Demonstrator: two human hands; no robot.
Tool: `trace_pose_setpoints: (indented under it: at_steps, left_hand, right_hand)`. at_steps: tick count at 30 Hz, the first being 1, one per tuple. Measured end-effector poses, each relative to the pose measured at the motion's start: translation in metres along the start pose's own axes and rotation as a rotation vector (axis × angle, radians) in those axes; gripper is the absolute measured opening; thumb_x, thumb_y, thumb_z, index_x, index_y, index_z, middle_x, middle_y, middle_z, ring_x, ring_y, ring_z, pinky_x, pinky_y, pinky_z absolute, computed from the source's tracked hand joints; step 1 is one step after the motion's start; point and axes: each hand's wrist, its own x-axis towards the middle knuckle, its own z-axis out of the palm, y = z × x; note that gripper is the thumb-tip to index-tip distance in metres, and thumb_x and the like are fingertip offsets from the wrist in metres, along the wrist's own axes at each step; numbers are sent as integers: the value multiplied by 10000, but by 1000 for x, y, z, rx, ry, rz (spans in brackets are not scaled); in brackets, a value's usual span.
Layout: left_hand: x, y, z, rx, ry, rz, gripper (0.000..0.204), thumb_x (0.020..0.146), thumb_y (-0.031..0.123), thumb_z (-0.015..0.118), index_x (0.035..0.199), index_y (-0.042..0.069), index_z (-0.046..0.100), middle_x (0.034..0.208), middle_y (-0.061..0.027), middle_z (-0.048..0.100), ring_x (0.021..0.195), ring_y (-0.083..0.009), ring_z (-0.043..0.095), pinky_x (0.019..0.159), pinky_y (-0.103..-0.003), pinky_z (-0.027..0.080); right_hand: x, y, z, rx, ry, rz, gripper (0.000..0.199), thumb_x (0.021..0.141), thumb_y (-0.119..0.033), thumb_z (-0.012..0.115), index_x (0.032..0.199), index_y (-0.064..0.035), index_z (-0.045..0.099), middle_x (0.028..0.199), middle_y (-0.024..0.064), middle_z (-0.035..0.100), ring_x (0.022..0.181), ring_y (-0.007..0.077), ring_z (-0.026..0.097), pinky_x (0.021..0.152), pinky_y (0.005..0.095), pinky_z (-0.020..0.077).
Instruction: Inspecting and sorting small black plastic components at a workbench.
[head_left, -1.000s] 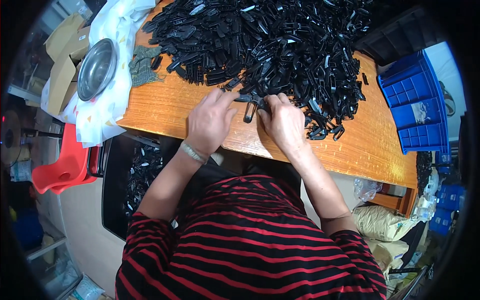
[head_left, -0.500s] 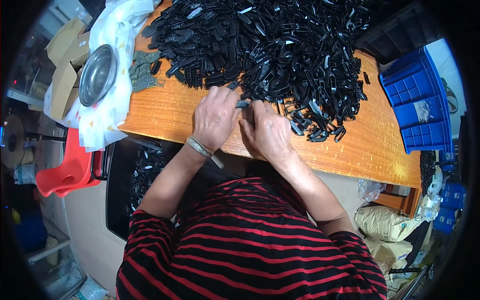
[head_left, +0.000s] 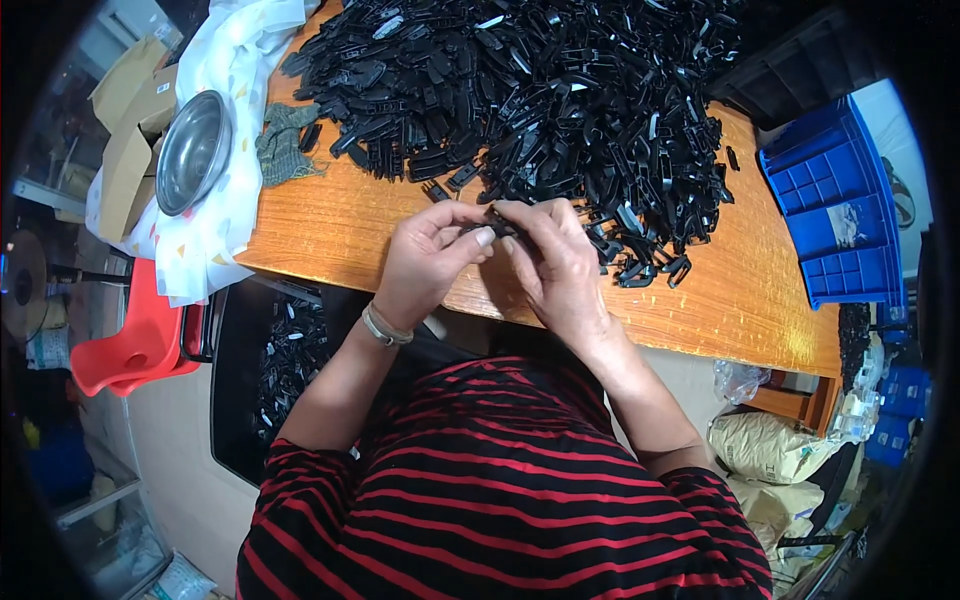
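A: You've got a small black part (head_left: 500, 228) between your left hand (head_left: 425, 258) and right hand (head_left: 562, 268).
B: Yes, pinched at your fingertips, mostly covered; you can't tell its full shape or tilt from here.

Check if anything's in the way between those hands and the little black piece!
Nothing visible is in the way: the left hand and right hand both have fingers on the small black plastic piece. The heap of black plastic parts lies beyond them.
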Motion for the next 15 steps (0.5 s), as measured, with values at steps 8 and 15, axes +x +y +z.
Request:
trace_pose_setpoints:
  at_steps: [8, 15]
  left_hand:
    - [-9, -3, 14, -240, -1, 20, 273, 905, 0, 634, 1168, -52, 582, 1057, -83, 666, 949, -92, 637, 822, -220, 528]
    - [-5, -5, 16, -209, 89, 23, 234, 930, 31, 614, 1157, -25, 606, 984, -41, 676, 814, -72, 625, 745, -192, 511]
  right_hand:
    - [-7, 8, 4, 37, 74, 38, 360, 842, 19, 690, 1191, -44, 627, 882, 87, 605, 774, 175, 605, 664, 285, 500]
    - [-15, -2, 8, 600, 55, 440, 206, 964, -34, 584, 1163, 20, 593, 912, 41, 635, 693, 77, 597, 669, 215, 505]
